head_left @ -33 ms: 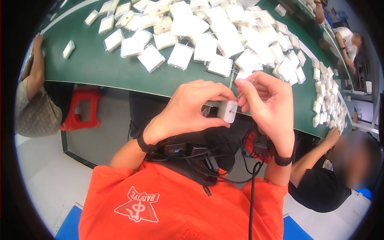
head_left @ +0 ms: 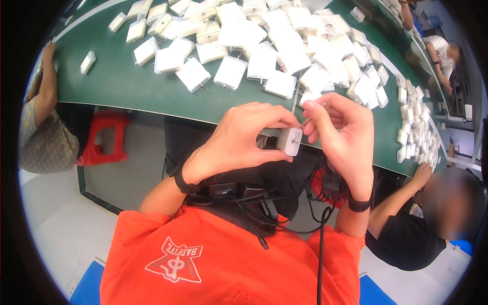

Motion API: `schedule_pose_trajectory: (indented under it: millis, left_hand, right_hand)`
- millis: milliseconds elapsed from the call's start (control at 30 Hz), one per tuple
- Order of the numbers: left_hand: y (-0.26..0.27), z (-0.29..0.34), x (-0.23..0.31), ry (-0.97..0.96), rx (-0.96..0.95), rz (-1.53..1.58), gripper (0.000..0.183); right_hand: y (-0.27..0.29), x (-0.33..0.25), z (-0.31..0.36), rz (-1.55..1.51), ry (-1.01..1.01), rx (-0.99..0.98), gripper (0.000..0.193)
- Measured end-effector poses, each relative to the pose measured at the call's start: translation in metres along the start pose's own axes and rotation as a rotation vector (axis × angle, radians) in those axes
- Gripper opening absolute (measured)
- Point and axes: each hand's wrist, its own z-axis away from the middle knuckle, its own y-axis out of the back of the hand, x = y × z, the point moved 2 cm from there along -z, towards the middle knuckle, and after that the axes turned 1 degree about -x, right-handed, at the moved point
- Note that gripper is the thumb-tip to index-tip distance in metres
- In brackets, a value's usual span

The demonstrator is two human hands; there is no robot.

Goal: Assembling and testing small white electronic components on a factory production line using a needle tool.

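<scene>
Over the near edge of the table, my left hand (head_left: 239, 137) grips a small white rounded block (head_left: 291, 141) between thumb and fingers. The block's narrow end faces right and has thin dark leads on it. Just beside that end is my right hand (head_left: 343, 134), its thumb and fingers drawn together in a pinch. A thin strip shows near these fingertips, but what they hold is too small to make out. Beyond both hands lies a large heap of similar white blocks (head_left: 229, 72), some with short wires sticking out.
The green table (head_left: 127, 89) curves across the view. More white blocks (head_left: 416, 117) are heaped at the right, near a person in black (head_left: 412, 239). Another person (head_left: 48, 127) sits at the left by a red stool (head_left: 122, 137). A black cable (head_left: 320, 254) hangs over my front.
The fingers of my right hand have shifted very slightly beside the block's end. My left hand and the block have stayed almost still.
</scene>
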Motion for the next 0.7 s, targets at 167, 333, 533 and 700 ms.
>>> schedule_pose_trajectory:
  millis: [167,333,533,700]
  left_hand:
    - [-0.002,0.001,-0.002,0.006,-0.003,0.026,0.051]
    - [-0.002,-0.001,0.0,0.016,-0.013,0.014,0.05]
    - [-0.004,0.002,-0.004,-0.001,0.058,0.02,0.048]
    - [-0.003,0.001,-0.003,-0.012,0.038,-0.003,0.047]
  right_hand:
    - [0.015,0.013,0.016,0.104,0.304,0.281,0.014]
    - [0.015,0.021,0.019,0.125,0.459,-0.027,0.009]
    - [0.012,0.009,0.013,0.256,0.325,-0.249,0.015]
    - [0.012,0.018,0.006,0.186,0.324,-0.335,0.014]
